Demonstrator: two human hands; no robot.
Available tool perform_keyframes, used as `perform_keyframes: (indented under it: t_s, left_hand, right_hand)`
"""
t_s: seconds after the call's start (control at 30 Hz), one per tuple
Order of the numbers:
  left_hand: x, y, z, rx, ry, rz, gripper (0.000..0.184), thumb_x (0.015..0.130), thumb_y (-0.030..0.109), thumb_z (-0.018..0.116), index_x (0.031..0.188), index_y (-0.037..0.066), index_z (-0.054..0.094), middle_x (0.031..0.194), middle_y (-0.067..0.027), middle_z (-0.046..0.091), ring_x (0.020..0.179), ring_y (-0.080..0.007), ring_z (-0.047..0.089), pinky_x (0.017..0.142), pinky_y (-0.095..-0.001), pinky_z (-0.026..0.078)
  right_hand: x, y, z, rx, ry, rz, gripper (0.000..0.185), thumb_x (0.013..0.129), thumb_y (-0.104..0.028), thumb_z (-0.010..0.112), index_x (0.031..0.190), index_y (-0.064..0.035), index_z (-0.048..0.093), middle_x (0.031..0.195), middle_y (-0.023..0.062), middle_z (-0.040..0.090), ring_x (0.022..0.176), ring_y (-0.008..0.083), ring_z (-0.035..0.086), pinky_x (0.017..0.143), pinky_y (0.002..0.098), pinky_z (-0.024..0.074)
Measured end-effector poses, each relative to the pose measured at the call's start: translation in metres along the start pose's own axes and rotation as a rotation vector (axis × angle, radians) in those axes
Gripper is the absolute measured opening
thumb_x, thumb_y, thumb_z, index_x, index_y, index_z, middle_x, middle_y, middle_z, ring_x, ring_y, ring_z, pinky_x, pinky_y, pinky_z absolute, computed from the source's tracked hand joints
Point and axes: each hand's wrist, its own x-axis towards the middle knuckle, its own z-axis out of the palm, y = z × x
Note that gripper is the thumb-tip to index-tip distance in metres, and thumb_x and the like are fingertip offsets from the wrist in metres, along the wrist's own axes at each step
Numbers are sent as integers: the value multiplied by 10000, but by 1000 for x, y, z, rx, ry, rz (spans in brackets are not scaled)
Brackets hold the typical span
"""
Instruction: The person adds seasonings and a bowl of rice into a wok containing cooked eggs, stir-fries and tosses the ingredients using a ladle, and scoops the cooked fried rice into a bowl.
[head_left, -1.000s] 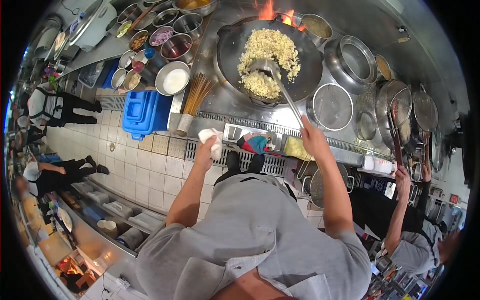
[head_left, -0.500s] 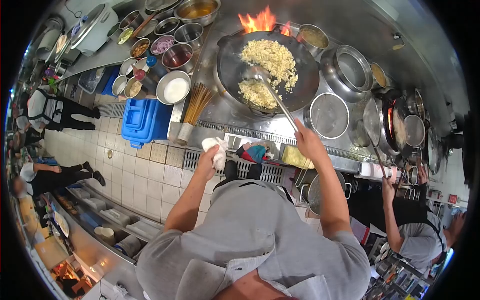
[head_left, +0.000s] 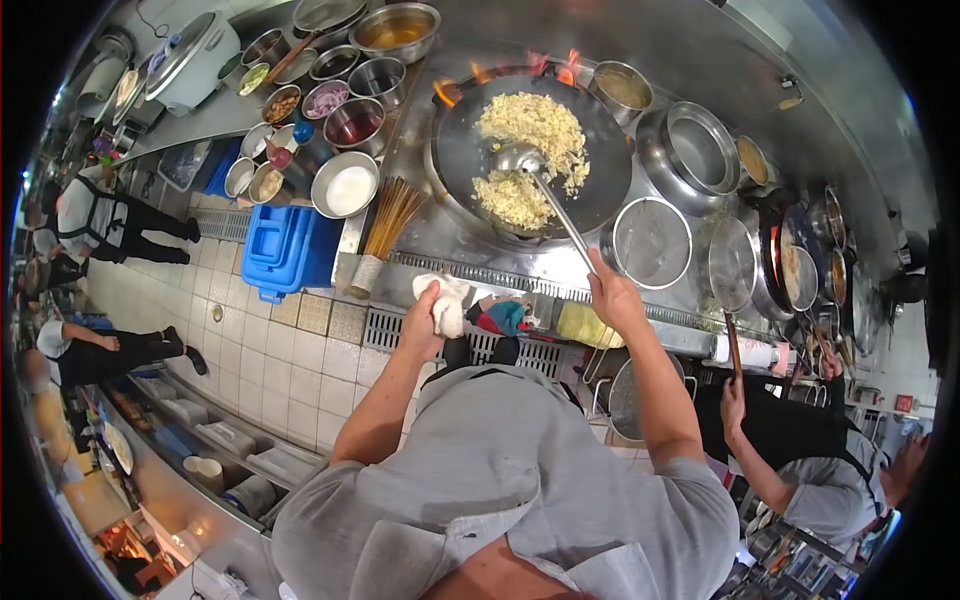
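Observation:
My right hand is closed around the handle of a metal ladle. The ladle's bowl rests among chopped, yellowish fried rice in a large dark wok. The food lies in a bigger heap at the back and a smaller one nearer me. Flames lick up behind the wok's far rim. Bunched in my left hand is a white cloth, held in front of the stove edge and away from the wok.
Left of the wok stand a bamboo brush, a bowl of white powder and several ingredient bowls. A blue bin sits on the floor. To the right are a round strainer, a steel pot and a co-worker at another wok.
The ladle's bowl has turned and shifted slightly within the food. Flames behind the wok have shrunk. My left hand moved slightly right with the cloth. The co-worker's strainer has moved.

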Motion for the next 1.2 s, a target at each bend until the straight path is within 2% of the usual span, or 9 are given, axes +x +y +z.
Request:
perform_keyframes:
  t_s: [0.27, 0.43, 0.63, 0.8, 0.9, 0.97, 1.07, 1.1, 1.2]
  left_hand:
    - [89, 9, 89, 416, 41, -159, 668, 976, 700, 360, 1261, 134, 568, 1086, -72, 666, 902, -245, 653, 724, -500, 561]
    - [112, 8, 114, 458, 107, -200, 688, 962, 725, 345, 1254, 150, 582, 1064, -53, 665, 889, -232, 646, 723, -511, 575]
    - [119, 5, 108, 322, 68, -201, 620, 960, 709, 388, 1146, 163, 615, 929, -28, 656, 789, -215, 643, 676, -486, 580]
    - [128, 0, 119, 212, 208, -185, 414, 976, 553, 524, 1069, 163, 629, 903, -35, 657, 756, -218, 645, 612, -462, 568]
    - [145, -4, 120, 145, 204, -146, 282, 990, 400, 560, 1023, 131, 634, 888, -44, 661, 737, -211, 647, 597, -427, 562]
    - [184, -25, 93, 43, 134, -99, 224, 997, 311, 552, 1003, 103, 635, 878, -52, 664, 729, -206, 651, 599, -405, 562]
    - [172, -38, 74, 34, 27, -21, 201, 1007, 235, 515, 1021, 73, 634, 867, -62, 672, 736, -208, 666, 622, -386, 565]
    - [126, -33, 103, -15, 230, -42, 201, 1019, 211, 482, 1081, 80, 621, 921, -80, 682, 792, -233, 680, 677, -399, 575]
    - [31, -26, 137, -160, 113, -81, 205, 1016, 175, 467, 1155, 87, 590, 986, -97, 684, 840, -233, 684, 744, -423, 584]
  right_hand:
    - [108, 9, -61, -590, -148, -300, 757, 919, -62, 500, 1582, -296, 219, 1061, 185, 640, 764, 345, 709, 631, 452, 578]
    - [155, 79, -92, -664, -46, -229, 722, 946, -111, 481, 1581, -321, 207, 1031, 180, 657, 795, 358, 707, 675, 448, 577]
    - [65, 135, -26, -344, 98, -18, 625, 993, -215, 477, 1569, -278, 244, 811, 246, 678, 667, 416, 675, 606, 551, 537]
    - [-56, 39, 38, 317, 133, 253, 533, 999, -190, 526, 1517, -149, 404, 748, 274, 634, 652, 421, 660, 619, 501, 514]
    - [-108, -15, 73, 583, 191, 232, 512, 1036, -199, 497, 1533, -138, 388, 679, 58, 572, 506, 181, 516, 508, 332, 460]
    - [-120, -82, 14, 1237, -89, 610, 506, 1050, -205, 481, 1544, -169, 379, 641, -39, 422, 484, 56, 403, 446, 218, 369]
    - [-142, -86, -36, 1238, -132, 597, 509, 1049, -168, 462, 1549, -176, 367, 630, -40, 409, 475, 60, 387, 420, 234, 348]
    - [-158, -73, -52, 1177, -168, 537, 513, 1042, -151, 465, 1547, -177, 378, 627, -45, 399, 474, 61, 368, 423, 240, 352]
    - [-176, -79, -140, 844, -445, 604, 527, 1010, -245, 504, 1520, -142, 418, 671, 57, 549, 599, 125, 540, 578, 320, 487]
